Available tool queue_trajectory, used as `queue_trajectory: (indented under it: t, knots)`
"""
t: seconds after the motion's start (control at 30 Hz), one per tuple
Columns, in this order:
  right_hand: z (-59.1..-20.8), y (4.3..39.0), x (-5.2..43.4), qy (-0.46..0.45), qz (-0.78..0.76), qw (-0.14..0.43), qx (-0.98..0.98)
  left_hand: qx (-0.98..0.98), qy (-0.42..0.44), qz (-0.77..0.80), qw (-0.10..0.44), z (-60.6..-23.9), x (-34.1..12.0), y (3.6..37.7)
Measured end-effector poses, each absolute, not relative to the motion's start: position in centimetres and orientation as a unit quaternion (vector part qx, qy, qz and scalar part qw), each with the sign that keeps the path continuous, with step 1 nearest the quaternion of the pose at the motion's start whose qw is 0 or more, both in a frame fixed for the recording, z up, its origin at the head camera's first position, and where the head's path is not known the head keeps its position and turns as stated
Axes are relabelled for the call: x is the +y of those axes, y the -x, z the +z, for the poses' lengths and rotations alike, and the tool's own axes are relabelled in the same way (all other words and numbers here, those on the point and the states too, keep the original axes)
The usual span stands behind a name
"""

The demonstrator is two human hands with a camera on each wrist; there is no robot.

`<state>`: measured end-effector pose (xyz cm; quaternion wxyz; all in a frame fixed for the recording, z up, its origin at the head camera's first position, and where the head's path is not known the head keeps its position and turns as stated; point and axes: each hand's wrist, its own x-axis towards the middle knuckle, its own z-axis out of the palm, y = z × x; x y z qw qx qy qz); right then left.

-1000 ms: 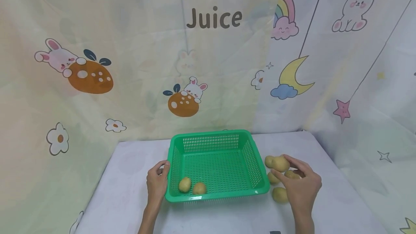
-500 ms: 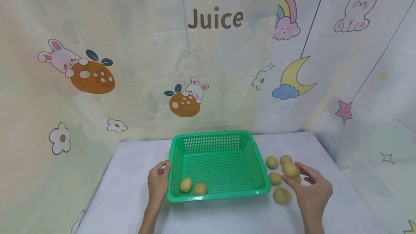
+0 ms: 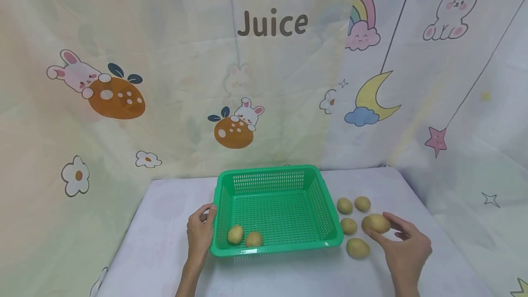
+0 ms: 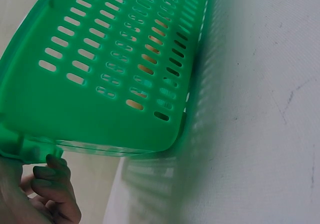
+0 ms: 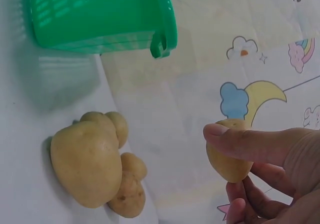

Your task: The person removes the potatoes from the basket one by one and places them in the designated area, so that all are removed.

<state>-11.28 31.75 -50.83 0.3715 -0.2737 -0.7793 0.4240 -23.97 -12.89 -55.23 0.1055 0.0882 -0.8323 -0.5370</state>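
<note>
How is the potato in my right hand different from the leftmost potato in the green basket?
The held potato is pinched in your right hand, while the leftmost potato lies on the floor of the green basket with no hand touching it. The held potato is outside the basket, to its right; the leftmost potato is inside, at the near left corner. Both are rounded and yellowish-brown.

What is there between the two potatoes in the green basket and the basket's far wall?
Nothing: the head view shows a bare slotted bottom from the left potato and right potato back to the far wall of the green basket.
</note>
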Motion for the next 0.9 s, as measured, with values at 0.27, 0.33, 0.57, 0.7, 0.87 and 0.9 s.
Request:
queue_trajectory:
  t: [0.27, 0.33, 0.57, 0.7, 0.87, 0.9]
  knots:
    - [-51.4, 10.8, 32.4, 0.308, 0.414, 0.334, -0.789, -0.828, -0.083, -0.542, 0.116, -55.3, -12.8, 24.0]
    - [-51.5, 10.7, 32.6, 0.319, 0.408, 0.319, -0.793, -0.829, -0.080, -0.542, 0.116, -55.3, -12.8, 24.0]
    - [-52.1, 10.3, 33.3, 0.347, 0.407, 0.281, -0.797, -0.831, -0.080, -0.539, 0.111, -55.2, -12.8, 23.9]
    - [-52.3, 10.2, 33.5, 0.352, 0.413, 0.274, -0.794, -0.831, -0.083, -0.539, 0.108, -55.1, -12.8, 23.9]
    - [-52.5, 10.0, 33.7, 0.358, 0.414, 0.260, -0.796, -0.831, -0.082, -0.539, 0.108, -55.1, -12.8, 23.9]
    - [-52.5, 10.0, 33.7, 0.358, 0.414, 0.258, -0.796, -0.831, -0.082, -0.539, 0.109, -55.1, -12.8, 23.9]
